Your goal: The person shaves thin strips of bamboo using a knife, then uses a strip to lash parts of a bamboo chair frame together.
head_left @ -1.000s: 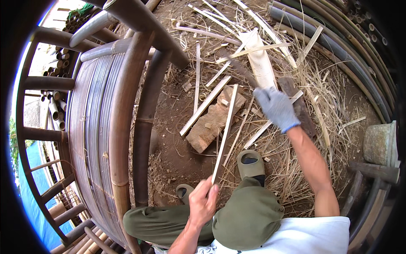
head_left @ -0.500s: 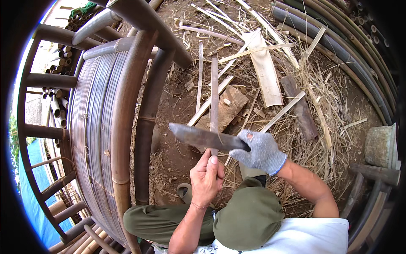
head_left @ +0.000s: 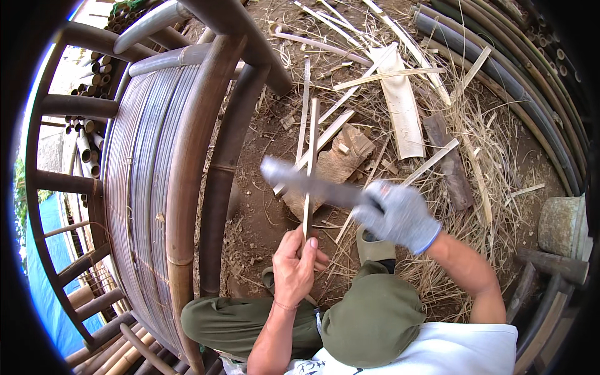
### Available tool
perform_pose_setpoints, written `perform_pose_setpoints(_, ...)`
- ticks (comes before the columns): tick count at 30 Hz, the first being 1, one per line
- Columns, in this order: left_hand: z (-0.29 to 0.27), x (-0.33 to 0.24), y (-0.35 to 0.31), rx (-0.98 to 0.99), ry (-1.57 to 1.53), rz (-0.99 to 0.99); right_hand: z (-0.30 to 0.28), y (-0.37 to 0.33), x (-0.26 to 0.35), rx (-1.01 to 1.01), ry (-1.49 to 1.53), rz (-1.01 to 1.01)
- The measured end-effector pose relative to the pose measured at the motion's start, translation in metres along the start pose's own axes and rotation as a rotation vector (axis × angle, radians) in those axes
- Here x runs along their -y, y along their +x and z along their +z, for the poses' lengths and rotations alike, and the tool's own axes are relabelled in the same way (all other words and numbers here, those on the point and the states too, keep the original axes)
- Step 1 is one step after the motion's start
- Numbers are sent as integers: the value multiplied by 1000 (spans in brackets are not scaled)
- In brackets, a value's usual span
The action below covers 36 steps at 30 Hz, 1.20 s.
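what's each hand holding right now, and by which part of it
The left hand holds a thin strip by its near end. The gloved right hand holds a knife by its handle end, mostly hidden in the grip.

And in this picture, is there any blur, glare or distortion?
Head view: the knife in the right hand is smeared, probably by motion; head view: brightness washes out the upper left, beyond the bamboo frame; head view: the bamboo poles look bowed, likely fisheye distortion.

Bright daylight; far-left glare; blurred blade [head_left: 328, 190]; fisheye-bent edges; black corners
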<state>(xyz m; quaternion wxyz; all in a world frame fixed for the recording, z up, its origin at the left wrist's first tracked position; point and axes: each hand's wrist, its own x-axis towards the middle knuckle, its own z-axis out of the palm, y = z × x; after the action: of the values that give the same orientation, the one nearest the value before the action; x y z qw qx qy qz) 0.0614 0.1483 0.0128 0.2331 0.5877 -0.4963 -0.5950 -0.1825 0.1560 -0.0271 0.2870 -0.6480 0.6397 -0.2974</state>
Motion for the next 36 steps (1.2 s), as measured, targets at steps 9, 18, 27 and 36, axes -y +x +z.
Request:
perform_pose_setpoints(9, 5, 19, -25, 65, 296, 196, 6, 22, -46, -103, -187, 142)
perform_pose_setpoints(18, -22, 22, -17, -116, -154, 293, -30, 53, -61, -213, 843, 647)
perform_pose_setpoints(27, 20, 16, 62, -135, 198, 721, 40, 38, 37, -15, 1386, 739)
perform_pose_setpoints(36, -30, 5, -4, 494, -429, -362, 12, 62, -21, -123, 804, 588)
